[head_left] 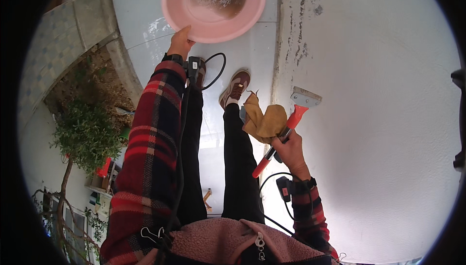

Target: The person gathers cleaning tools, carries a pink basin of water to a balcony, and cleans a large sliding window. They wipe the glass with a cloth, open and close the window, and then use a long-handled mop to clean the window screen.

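Note:
A pink round basin (218, 33) with a little murky, shining water inside is at the top of the view, partly cut off by the frame. My left hand (181, 43) grips its near rim, thumb on top and the fingers partly hidden. To the right of my legs, my right hand (292, 152) is closed around a scraper (299, 112), which has a red-and-black handle and a flat metal blade pointing up and away. Bunched in the same hand is a yellow-brown cloth (264, 119), hanging beside the handle.
A white wall (369, 119) with dark scuffs near its base rises along my right. Pale glossy floor tiles (145, 27) lie under my shoes (236, 86). At left are a soil bed with a curved edging (124, 66) and a leafy small tree (87, 131). Cables hang from both wrists.

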`<state>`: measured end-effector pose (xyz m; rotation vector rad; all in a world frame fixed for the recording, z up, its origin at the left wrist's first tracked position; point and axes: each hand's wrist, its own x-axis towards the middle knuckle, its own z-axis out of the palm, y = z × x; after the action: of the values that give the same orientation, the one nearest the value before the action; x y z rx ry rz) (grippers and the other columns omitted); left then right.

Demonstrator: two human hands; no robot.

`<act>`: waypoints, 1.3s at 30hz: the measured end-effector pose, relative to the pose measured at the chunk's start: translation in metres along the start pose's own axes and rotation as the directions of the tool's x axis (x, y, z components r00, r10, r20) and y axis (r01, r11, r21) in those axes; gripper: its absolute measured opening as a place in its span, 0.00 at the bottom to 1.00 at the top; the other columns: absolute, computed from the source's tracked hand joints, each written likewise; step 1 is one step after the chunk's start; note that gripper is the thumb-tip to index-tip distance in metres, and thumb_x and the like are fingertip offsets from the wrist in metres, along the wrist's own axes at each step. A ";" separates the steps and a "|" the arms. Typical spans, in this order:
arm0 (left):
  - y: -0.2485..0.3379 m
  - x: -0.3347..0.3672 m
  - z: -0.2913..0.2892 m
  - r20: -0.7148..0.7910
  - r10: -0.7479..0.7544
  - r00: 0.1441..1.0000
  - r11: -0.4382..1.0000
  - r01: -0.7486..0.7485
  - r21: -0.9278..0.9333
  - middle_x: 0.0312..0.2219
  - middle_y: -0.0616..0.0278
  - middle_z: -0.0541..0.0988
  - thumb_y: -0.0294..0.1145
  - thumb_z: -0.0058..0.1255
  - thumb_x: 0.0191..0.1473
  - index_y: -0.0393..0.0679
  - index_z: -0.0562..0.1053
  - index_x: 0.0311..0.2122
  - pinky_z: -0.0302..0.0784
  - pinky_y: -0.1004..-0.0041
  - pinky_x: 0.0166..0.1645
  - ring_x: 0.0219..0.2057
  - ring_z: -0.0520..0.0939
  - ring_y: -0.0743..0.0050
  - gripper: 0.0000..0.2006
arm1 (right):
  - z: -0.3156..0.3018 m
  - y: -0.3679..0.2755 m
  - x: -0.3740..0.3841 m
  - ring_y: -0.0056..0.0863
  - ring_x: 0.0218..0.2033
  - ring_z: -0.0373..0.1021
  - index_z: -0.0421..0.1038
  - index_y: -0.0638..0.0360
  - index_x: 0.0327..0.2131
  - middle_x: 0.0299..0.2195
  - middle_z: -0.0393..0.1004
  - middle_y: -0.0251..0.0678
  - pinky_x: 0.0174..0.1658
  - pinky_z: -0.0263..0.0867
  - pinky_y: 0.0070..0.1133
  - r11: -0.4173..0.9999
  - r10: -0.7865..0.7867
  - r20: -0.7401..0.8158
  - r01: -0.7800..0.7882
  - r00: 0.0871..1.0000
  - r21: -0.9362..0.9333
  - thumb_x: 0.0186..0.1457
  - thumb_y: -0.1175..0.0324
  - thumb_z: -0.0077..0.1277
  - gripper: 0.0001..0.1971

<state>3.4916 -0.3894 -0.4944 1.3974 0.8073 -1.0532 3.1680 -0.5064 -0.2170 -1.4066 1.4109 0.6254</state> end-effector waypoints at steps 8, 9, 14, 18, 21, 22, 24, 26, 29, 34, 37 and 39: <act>0.026 -0.140 0.003 0.202 0.059 0.978 0.845 -0.157 0.511 0.32 0.63 0.75 0.37 0.51 0.51 0.35 0.67 0.48 0.73 0.74 0.38 0.35 0.76 0.74 0.22 | -0.005 -0.053 -0.060 0.24 0.18 0.68 0.68 0.66 0.29 0.17 0.71 0.34 0.26 0.65 0.20 0.965 -0.207 -0.065 0.215 0.976 0.153 0.43 0.65 0.55 0.14; 0.033 -0.169 0.004 0.328 -0.014 0.945 0.836 -0.169 0.522 0.32 0.63 0.76 0.37 0.51 0.52 0.36 0.69 0.47 0.73 0.76 0.38 0.33 0.77 0.76 0.19 | -0.007 -0.063 -0.070 0.26 0.19 0.68 0.68 0.65 0.31 0.17 0.71 0.35 0.27 0.66 0.21 0.971 -0.197 -0.078 0.205 0.977 0.121 0.43 0.64 0.54 0.14; 0.065 -0.336 0.013 0.747 -0.113 0.656 0.802 -0.384 0.458 0.39 0.57 0.75 0.26 0.48 0.49 0.38 0.64 0.53 0.73 0.73 0.45 0.41 0.76 0.70 0.23 | -0.026 -0.107 -0.141 0.43 0.29 0.70 0.65 0.62 0.37 0.26 0.71 0.46 0.34 0.65 0.29 0.916 -0.383 -0.101 0.391 0.918 0.089 0.43 0.58 0.54 0.21; 0.091 -0.449 0.030 0.915 -0.070 0.397 0.761 -0.572 0.306 0.44 0.58 0.71 0.31 0.60 0.36 0.35 0.60 0.54 0.68 0.72 0.50 0.46 0.72 0.69 0.36 | -0.046 -0.138 -0.213 0.41 0.31 0.69 0.63 0.62 0.41 0.30 0.70 0.47 0.38 0.64 0.29 0.823 -0.537 -0.184 0.559 0.824 0.104 0.50 0.55 0.48 0.22; 0.104 -0.504 0.037 0.915 -0.101 0.390 0.715 -0.611 0.340 0.41 0.62 0.73 0.25 0.52 0.44 0.34 0.65 0.49 0.70 0.75 0.45 0.40 0.74 0.76 0.24 | -0.054 -0.148 -0.265 0.42 0.33 0.69 0.63 0.62 0.41 0.31 0.70 0.48 0.39 0.64 0.29 0.710 -0.631 -0.289 0.686 0.720 0.160 0.56 0.51 0.42 0.21; 0.110 -0.517 0.041 0.921 -0.100 0.378 0.702 -0.629 0.334 0.40 0.62 0.74 0.25 0.50 0.46 0.34 0.66 0.48 0.70 0.76 0.44 0.40 0.74 0.77 0.21 | -0.057 -0.148 -0.283 0.44 0.33 0.68 0.63 0.62 0.39 0.31 0.70 0.49 0.38 0.63 0.30 0.685 -0.633 -0.340 0.708 0.695 0.173 0.56 0.50 0.42 0.21; 0.120 -0.544 0.048 0.950 -0.074 0.302 0.715 -0.649 0.262 0.38 0.63 0.75 0.25 0.47 0.51 0.33 0.68 0.46 0.71 0.76 0.43 0.38 0.75 0.79 0.16 | -0.064 -0.148 -0.319 0.44 0.32 0.68 0.64 0.62 0.37 0.29 0.69 0.48 0.37 0.63 0.29 0.655 -0.641 -0.406 0.740 0.651 0.152 0.57 0.48 0.40 0.22; 0.126 -0.574 0.057 0.965 0.000 0.262 0.759 -0.629 0.171 0.38 0.62 0.75 0.27 0.46 0.54 0.33 0.69 0.44 0.71 0.77 0.42 0.37 0.75 0.78 0.13 | -0.077 -0.144 -0.350 0.38 0.30 0.67 0.65 0.62 0.37 0.27 0.68 0.46 0.37 0.63 0.27 0.635 -0.648 -0.448 0.761 0.616 0.129 0.57 0.48 0.41 0.23; 0.137 -0.622 0.070 0.980 0.041 0.195 0.847 -0.527 0.069 0.38 0.59 0.76 0.33 0.42 0.58 0.34 0.69 0.46 0.73 0.75 0.43 0.38 0.77 0.74 0.15 | -0.082 -0.146 -0.391 0.23 0.32 0.65 0.66 0.63 0.38 0.29 0.69 0.36 0.39 0.63 0.23 0.514 -0.615 -0.517 0.800 0.595 0.310 0.53 0.54 0.51 0.20; 0.127 -0.684 0.087 0.997 0.004 0.079 0.883 -0.468 0.033 0.40 0.56 0.76 0.35 0.38 0.60 0.35 0.68 0.47 0.74 0.74 0.44 0.40 0.78 0.71 0.16 | -0.081 -0.138 -0.436 0.21 0.34 0.66 0.66 0.65 0.40 0.32 0.71 0.34 0.42 0.64 0.20 0.520 -0.557 -0.620 0.814 0.553 0.258 0.49 0.63 0.55 0.18; 0.118 -0.706 0.088 0.985 -0.010 0.171 0.894 -0.441 0.086 0.39 0.57 0.76 0.35 0.38 0.60 0.36 0.68 0.46 0.74 0.74 0.44 0.39 0.78 0.71 0.15 | -0.087 -0.122 -0.449 0.18 0.29 0.67 0.67 0.67 0.33 0.25 0.72 0.34 0.35 0.66 0.20 0.445 -0.492 -0.719 0.852 0.491 0.277 0.49 0.67 0.50 0.12; 0.109 -0.718 0.091 0.984 0.042 0.173 0.916 -0.400 0.031 0.40 0.57 0.75 0.37 0.37 0.61 0.36 0.67 0.46 0.74 0.73 0.46 0.40 0.78 0.69 0.16 | -0.093 -0.107 -0.455 0.17 0.30 0.66 0.66 0.66 0.38 0.29 0.71 0.31 0.36 0.65 0.17 0.493 -0.406 -0.762 0.823 0.505 0.283 0.51 0.69 0.48 0.12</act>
<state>3.3205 -0.4177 0.2168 0.6863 -0.5728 -1.5505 3.1586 -0.4180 0.2510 -1.4677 1.1843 -0.8698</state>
